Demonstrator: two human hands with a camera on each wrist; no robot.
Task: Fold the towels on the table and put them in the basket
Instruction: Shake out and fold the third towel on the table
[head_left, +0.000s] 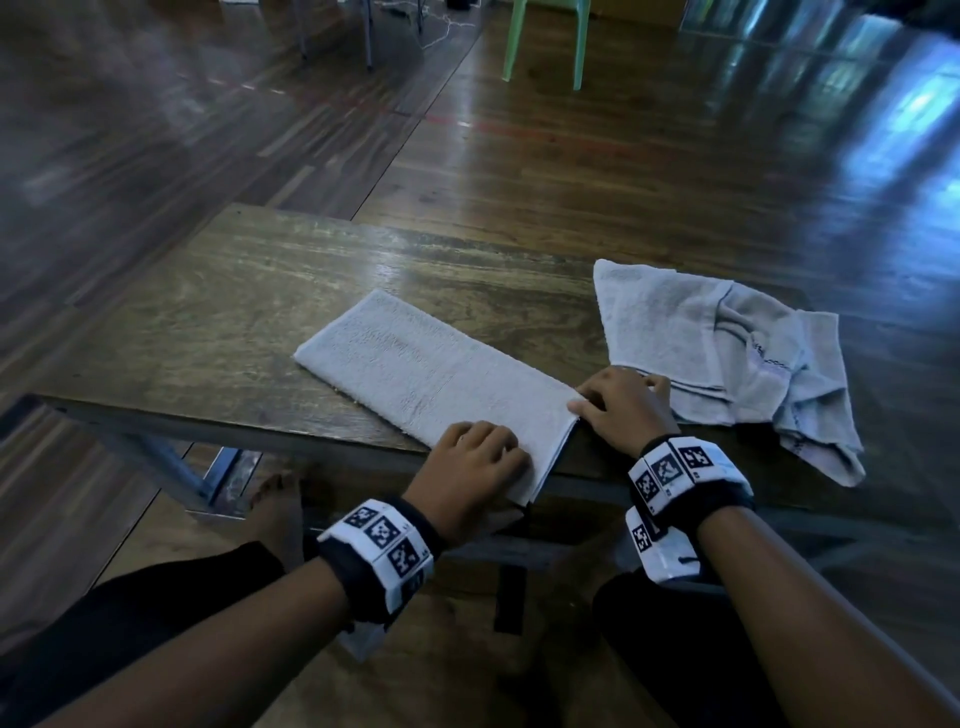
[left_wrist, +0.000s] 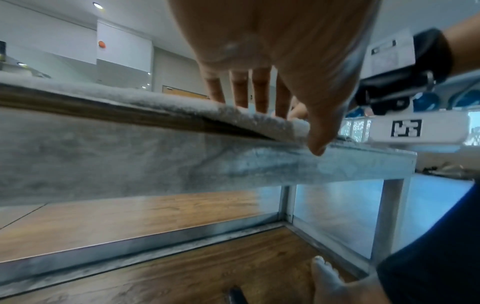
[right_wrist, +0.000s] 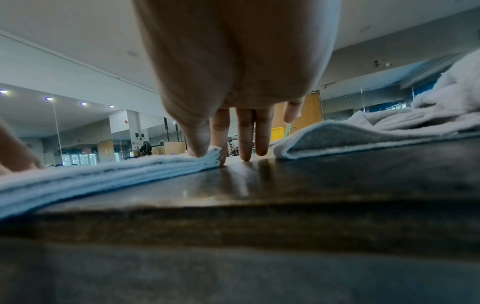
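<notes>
A grey towel (head_left: 431, 364), folded into a long strip, lies slantwise on the wooden table (head_left: 208, 322), its near end hanging over the front edge. My left hand (head_left: 478, 457) grips that near corner; in the left wrist view its fingers (left_wrist: 259, 96) lie on top of the towel (left_wrist: 155, 100) and the thumb curls over the edge. My right hand (head_left: 618, 400) holds the other near corner. The right wrist view shows its thumb (right_wrist: 200, 148) on the layered corner (right_wrist: 130, 168) and the other fingertips on the table. A second, crumpled grey towel (head_left: 727, 353) lies just right of that hand.
The crumpled towel droops over the table's front right edge. Bare tabletop stretches to the left and behind the folded towel. My knees and a bare foot (head_left: 275, 509) are under the table. A green chair (head_left: 545, 41) stands far back; a yellow crate (right_wrist: 279, 133) shows in the distance.
</notes>
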